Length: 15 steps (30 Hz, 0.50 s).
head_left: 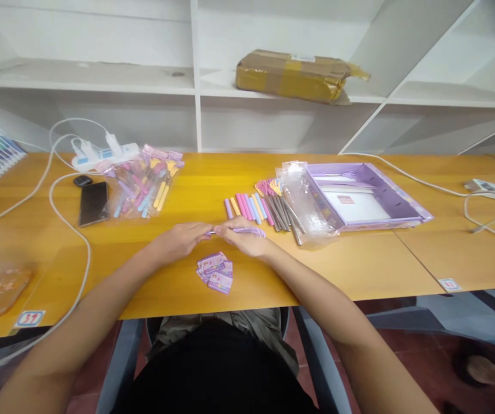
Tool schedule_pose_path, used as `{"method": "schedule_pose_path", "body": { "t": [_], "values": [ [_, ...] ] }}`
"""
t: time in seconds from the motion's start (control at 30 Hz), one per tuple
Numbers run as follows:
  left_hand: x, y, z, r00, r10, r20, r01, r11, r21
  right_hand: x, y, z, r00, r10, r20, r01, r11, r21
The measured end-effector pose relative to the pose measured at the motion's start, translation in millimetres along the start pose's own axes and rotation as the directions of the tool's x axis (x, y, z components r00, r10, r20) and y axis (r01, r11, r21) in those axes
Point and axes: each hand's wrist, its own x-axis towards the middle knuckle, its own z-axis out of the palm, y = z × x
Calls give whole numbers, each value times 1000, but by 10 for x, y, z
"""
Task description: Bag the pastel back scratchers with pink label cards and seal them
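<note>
Both hands meet above the middle of the table. My left hand [181, 238] is closed around the left end of a thin purple-and-metal piece. My right hand [243, 237] grips the same piece, whose purple hand-shaped head [252, 232] sticks out to the right. Small purple printed cards [216, 271] lie just in front of the hands. Behind them is a row of coloured tubes [248, 207] in pink, blue, yellow and purple. Metal rods with pink and yellow heads [278, 210] lie right of the tubes, beside clear plastic bags [305, 201].
A purple open box [407, 207] stands at the right. Bagged coloured pieces [148, 181], a black phone [94, 203] and a power strip [105, 155] with white cables are at the left. A taped parcel [290, 75] sits on the shelf.
</note>
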Motion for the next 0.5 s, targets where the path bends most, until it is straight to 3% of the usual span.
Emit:
{"method": "schedule_pose_path", "body": {
  "t": [0.5],
  "values": [
    [-29,-40,-54,1000,-20,-8,20,1000,-2,-27,-21,-97,1000,-6,16,6,998,57]
  ]
}}
